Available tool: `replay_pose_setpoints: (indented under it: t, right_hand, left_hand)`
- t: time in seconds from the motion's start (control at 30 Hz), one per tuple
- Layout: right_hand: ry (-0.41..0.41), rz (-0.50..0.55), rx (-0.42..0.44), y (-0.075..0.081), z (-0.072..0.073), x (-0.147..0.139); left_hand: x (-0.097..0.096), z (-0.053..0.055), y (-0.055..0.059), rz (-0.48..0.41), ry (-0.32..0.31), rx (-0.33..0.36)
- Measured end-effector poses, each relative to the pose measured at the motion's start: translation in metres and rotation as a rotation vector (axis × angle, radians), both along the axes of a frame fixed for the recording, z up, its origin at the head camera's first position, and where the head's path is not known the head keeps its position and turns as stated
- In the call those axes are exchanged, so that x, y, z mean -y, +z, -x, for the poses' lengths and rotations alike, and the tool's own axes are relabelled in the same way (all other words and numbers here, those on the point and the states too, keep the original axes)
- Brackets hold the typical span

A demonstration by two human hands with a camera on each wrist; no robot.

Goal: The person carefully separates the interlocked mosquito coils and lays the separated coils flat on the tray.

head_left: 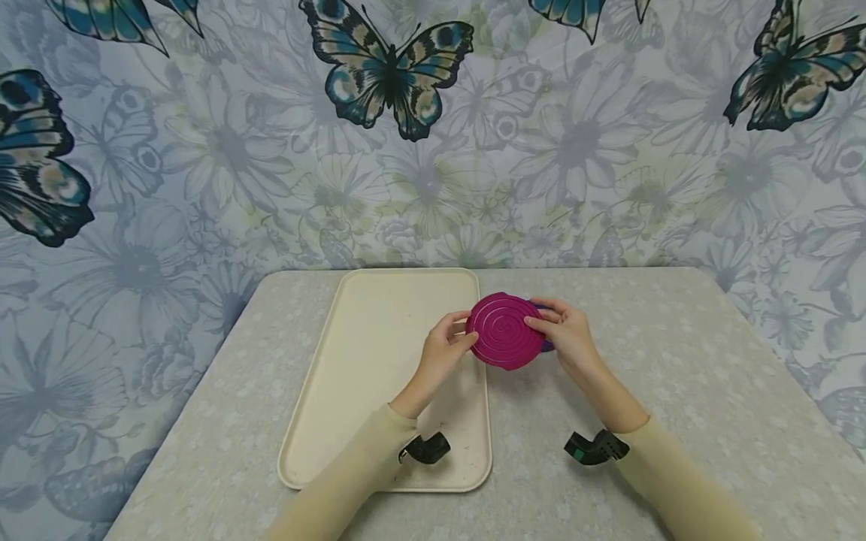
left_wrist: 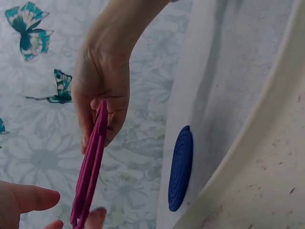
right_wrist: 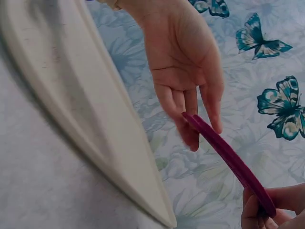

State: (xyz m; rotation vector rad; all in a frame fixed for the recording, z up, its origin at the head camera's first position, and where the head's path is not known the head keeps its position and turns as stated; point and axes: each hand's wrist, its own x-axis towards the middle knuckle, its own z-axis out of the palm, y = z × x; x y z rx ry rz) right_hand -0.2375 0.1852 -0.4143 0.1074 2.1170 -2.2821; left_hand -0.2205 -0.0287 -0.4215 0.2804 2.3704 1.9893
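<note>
A round magenta coaster (head_left: 506, 331) with spiral ridges is held above the table by the tray's right edge. Its rim looks layered in the left wrist view. My right hand (head_left: 570, 336) pinches the right side, thumb in front and fingers behind. At the left side, my left hand (head_left: 443, 347) has its fingers against the rim. In the right wrist view the left hand's thumb (right_wrist: 214, 107) stands apart from the coaster (right_wrist: 233, 162). A blue coaster (left_wrist: 181, 169) lies on the table behind, mostly hidden by the magenta one in the head view.
A cream tray (head_left: 379, 361) lies to the left on the pale patterned tabletop (head_left: 676, 361). Small dark specks mark the tray. Behind the table rises a wall (head_left: 433, 203) covered with flowers and butterflies. Dark wrist devices (head_left: 598, 448) sit below both forearms.
</note>
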Motion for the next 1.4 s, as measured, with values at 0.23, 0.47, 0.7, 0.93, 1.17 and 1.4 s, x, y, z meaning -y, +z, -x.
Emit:
replay_pose_setpoints:
  t: [0.23,0.47,0.7,0.93,1.17,1.4]
  right_hand:
    - [-0.046,0.136,0.025,0.020,0.012,0.018]
    - [-0.007,0.163,0.003,0.032,0.007,0.027]
    - [0.139,0.158,0.001,0.034,0.002,0.029]
    - [0.113,0.159,0.001,0.034,-0.001,0.032]
    - [-0.024,0.117,-0.058,0.035,-0.005,0.037]
    - [-0.043,0.025,-0.175,0.030,-0.011,0.044]
  left_hand:
    - [0.009,0.021,0.017,-0.115,0.070,-0.010]
    - [0.017,0.027,0.026,-0.180,0.125,-0.010]
    - [0.020,0.025,0.027,-0.164,0.169,-0.074]
    - [0.017,0.023,0.025,-0.170,0.146,-0.069]
    - [0.008,0.018,0.017,0.018,0.038,-0.105]
    - [0.000,0.012,0.016,0.110,-0.016,-0.105]
